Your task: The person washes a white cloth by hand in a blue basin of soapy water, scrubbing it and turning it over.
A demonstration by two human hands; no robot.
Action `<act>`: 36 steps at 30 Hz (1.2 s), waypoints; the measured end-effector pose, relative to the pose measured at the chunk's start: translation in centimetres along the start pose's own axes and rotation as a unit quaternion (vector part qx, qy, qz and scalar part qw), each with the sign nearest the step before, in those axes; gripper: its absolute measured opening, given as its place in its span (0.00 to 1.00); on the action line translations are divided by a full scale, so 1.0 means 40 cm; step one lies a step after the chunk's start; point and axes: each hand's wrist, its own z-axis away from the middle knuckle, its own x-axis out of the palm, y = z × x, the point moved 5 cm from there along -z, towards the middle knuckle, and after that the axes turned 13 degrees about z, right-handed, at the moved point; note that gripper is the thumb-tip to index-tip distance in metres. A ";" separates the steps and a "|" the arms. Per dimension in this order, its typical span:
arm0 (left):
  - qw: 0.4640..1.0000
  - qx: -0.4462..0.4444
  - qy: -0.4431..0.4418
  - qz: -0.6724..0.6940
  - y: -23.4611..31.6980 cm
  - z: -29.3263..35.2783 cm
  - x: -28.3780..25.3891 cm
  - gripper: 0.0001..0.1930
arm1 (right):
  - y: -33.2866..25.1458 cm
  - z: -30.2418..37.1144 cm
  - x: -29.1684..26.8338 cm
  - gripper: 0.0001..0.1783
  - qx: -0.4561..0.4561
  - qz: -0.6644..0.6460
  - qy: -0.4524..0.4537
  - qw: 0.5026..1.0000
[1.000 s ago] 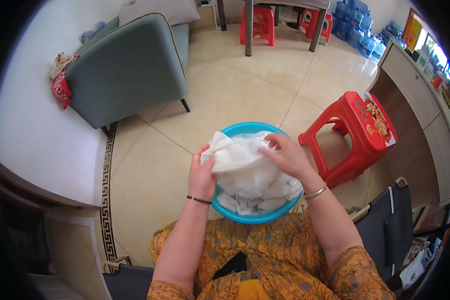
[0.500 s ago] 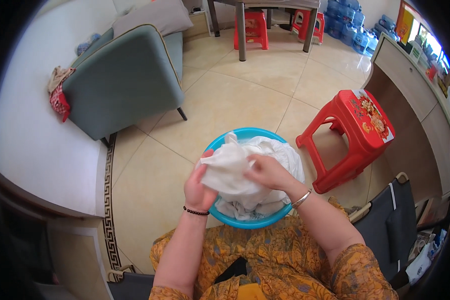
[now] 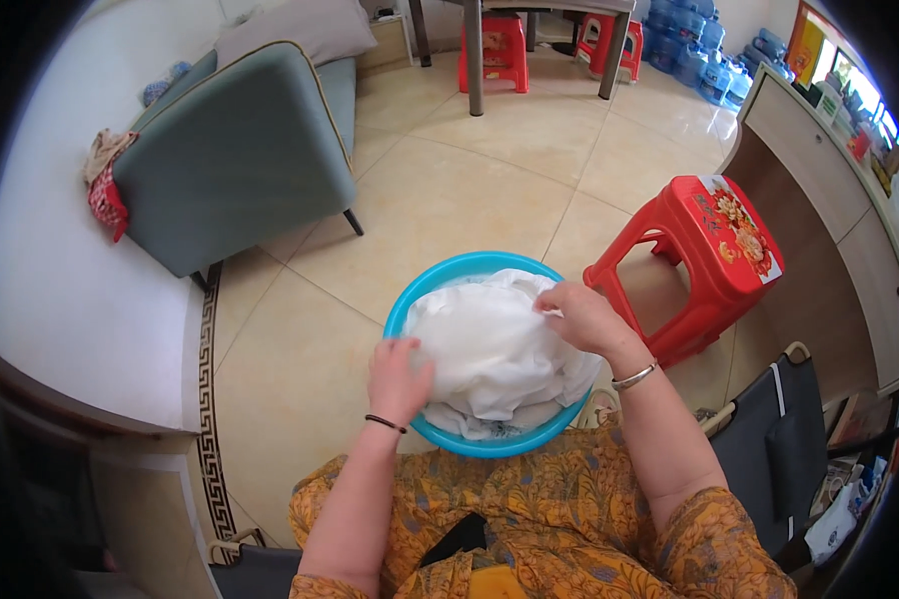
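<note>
Before me, a round blue basin [image 3: 425, 278] holds a heap of white cloth [image 3: 489, 349], part of it spread over the top. My left hand [image 3: 400, 381] is at the basin's left side, its slightly blurred fingers apart and resting at the edge of the cloth. On the right, my right hand [image 3: 584, 317] pinches a fold of the same cloth between thumb and fingers. Greyer, wet-looking cloth [image 3: 469, 424] shows lower in the basin, near its front rim. The lower layers are hidden.
A red plastic stool [image 3: 704, 250] stands right of the basin, close to a wooden cabinet [image 3: 829, 160]. A grey-green sofa [image 3: 240, 160] is at the left. Dark folding chairs [image 3: 769, 449] flank me. Farther back are a table [image 3: 474, 60], red stools and blue water bottles [image 3: 689, 50].
The white cloth, held up in both hands before, now lies spread over the heap. My left hand has lowered and let go; my right hand has moved right.
</note>
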 end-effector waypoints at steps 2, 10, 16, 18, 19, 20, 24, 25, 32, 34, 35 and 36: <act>0.993 0.050 0.086 -0.067 0.027 0.011 0.004 0.21 | 0.007 0.004 0.018 0.13 0.023 0.022 -0.042 0.999; 0.981 0.158 -0.079 0.080 0.105 0.027 0.074 0.18 | 0.003 -0.035 0.045 0.20 0.143 -0.188 -0.016 0.972; 0.950 0.281 -0.124 0.055 0.147 0.058 0.071 0.06 | -0.002 -0.062 0.111 0.20 0.047 -0.182 -0.018 0.982; 0.957 0.182 -0.220 0.045 0.161 0.060 0.070 0.08 | 0.022 -0.063 0.069 0.16 0.161 -0.363 0.047 0.916; 0.957 0.182 -0.220 0.045 0.158 0.061 0.071 0.08 | 0.018 -0.060 0.059 0.16 0.161 -0.363 0.046 0.917; 0.961 0.154 -0.229 0.030 0.145 0.063 0.074 0.08 | 0.013 -0.059 0.055 0.14 0.178 -0.422 0.042 0.888; 0.956 0.066 -0.277 0.065 0.116 0.069 0.077 0.11 | -0.008 -0.059 0.047 0.10 0.182 -0.577 0.048 0.794; 0.957 0.064 -0.276 0.068 0.115 0.067 0.072 0.11 | -0.015 -0.061 0.042 0.10 0.155 -0.621 0.065 0.766; 0.933 0.030 -0.278 0.226 0.135 0.067 0.068 0.14 | -0.024 -0.050 0.021 0.12 0.113 -0.741 0.072 0.658; 0.931 0.010 -0.251 0.264 0.132 0.055 0.063 0.13 | -0.051 -0.046 -0.021 0.12 0.067 -0.788 0.077 0.607; 0.936 0.003 -0.178 0.303 0.117 0.044 0.042 0.13 | -0.072 -0.047 -0.043 0.12 0.042 -0.801 0.081 0.591; 0.934 0.000 -0.109 0.341 0.109 0.032 0.027 0.13 | -0.083 -0.041 -0.061 0.12 0.043 -0.801 0.082 0.592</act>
